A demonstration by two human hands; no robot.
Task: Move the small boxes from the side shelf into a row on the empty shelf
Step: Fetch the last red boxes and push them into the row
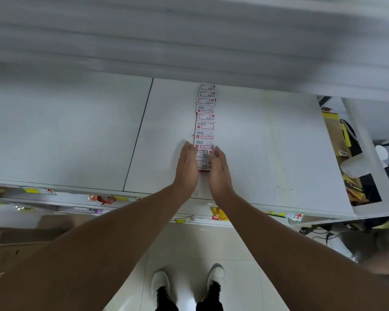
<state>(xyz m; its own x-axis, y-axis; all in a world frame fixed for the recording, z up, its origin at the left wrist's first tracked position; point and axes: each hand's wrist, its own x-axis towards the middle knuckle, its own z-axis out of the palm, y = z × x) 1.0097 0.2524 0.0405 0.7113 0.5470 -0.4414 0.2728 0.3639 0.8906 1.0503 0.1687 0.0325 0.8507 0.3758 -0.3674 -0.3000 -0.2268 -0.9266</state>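
I see a row of small boxes (206,127), white with red print, running from the middle of the frame up toward the back of the white shelf (267,142), each one butted against the next. Both hands are at the near end of that line. My left hand (187,167) lies flat along the left flank of the nearest boxes, fingers straight and together; my right hand (219,172) mirrors it on the right flank, fingers likewise extended. Neither hand curls round anything: they press inward as two flat guides. I judge the reason is alignment, squeezing the last boxes between the palms so their edges fall in line with the rest, since the upper boxes sit a little staggered against one another.

The line sits just right of a seam (138,133) that divides the shelf surface, well apart from the shelf's right edge. At the right of the frame, beyond a white upright (364,158), a side compartment (344,151) holds yellow and dark packaging; whether more small boxes wait there I cannot tell. Along the shelf's front lip run price tags with red arrows (298,215), and coloured goods show on the tier beneath. At the bottom centre are white shoes (161,282) on a pale floor.

The row looks well advanced; I'd next check the side compartment.
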